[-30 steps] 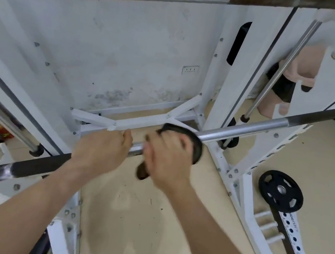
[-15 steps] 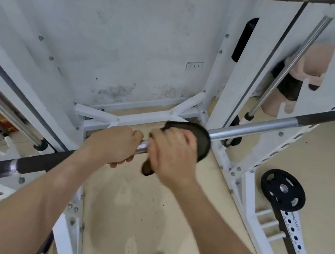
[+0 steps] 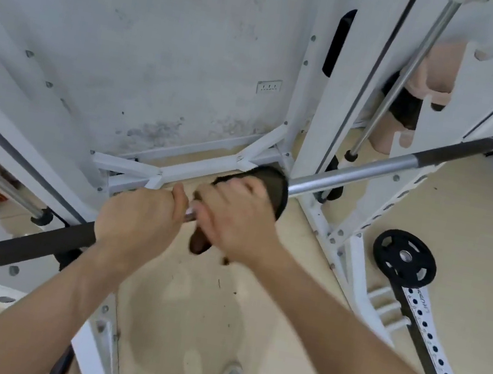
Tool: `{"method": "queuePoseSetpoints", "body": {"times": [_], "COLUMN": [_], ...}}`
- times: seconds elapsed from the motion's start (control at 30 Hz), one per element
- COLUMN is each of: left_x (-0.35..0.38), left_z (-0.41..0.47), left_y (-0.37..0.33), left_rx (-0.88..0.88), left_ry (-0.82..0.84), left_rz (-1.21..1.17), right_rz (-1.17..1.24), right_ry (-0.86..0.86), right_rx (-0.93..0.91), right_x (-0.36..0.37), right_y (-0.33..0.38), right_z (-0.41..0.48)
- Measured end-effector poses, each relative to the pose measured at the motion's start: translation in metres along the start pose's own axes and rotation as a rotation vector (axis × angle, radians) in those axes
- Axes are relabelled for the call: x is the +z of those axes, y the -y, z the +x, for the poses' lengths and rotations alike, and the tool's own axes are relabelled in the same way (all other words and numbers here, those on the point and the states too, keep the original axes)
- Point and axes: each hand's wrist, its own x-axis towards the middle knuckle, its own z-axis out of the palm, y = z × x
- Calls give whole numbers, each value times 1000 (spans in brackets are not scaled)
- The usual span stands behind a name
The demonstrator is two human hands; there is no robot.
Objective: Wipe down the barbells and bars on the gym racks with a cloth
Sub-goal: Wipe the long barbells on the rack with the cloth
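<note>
The barbell (image 3: 354,176) lies across the white rack (image 3: 304,131), its long axis running from the lower left of our view up to the upper right. Our left hand (image 3: 137,224) clenches round the shaft just beside our right hand (image 3: 236,218), which grips a dark cloth (image 3: 273,184) wrapped over the chrome section. A black weight plate (image 3: 404,259) sits low at right, well apart.
</note>
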Motion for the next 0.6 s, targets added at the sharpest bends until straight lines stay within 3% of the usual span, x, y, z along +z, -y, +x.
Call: {"method": "queuePoseSetpoints", "body": {"times": [0.07, 0.17, 0.2, 0.3, 0.37, 0.43, 0.5, 0.57, 0.6], "left_x": [3, -14, -8, -4, -2, -5, -7, -13, -12], "left_z": [15, 24, 34, 59, 66, 58, 44, 36, 37], "left_y": [13, -8, -19, -58, -67, -67, -68, -76, -76], "left_rx": [-23, -78, -73, -17, 11, 51, 163, 248, 169], "left_ry": [25, 221, 132, 197, 240, 209, 8, 14, 73], "left_rz": [-99, -342, -424, -397, -447, -335, -137, 108, 59], "right_rz": [-87, -28, -9, 41, 50, -33, -101, -87, -52], "right_ry": [69, -39, -90, -138, -104, -66, -70, -88, -122], "right_rx": [85, 445, 505, 352, 96, -114, -12, 207, 302], "right_x": [-17, -27, -20, 1, -1, -12, -22, -28, -27], "right_y": [-56, -75, -60, -20, -41, -90, -142, -176, -181], "right_z": [2, 8, 10, 0, -10, -17, -19, -16, -14]}}
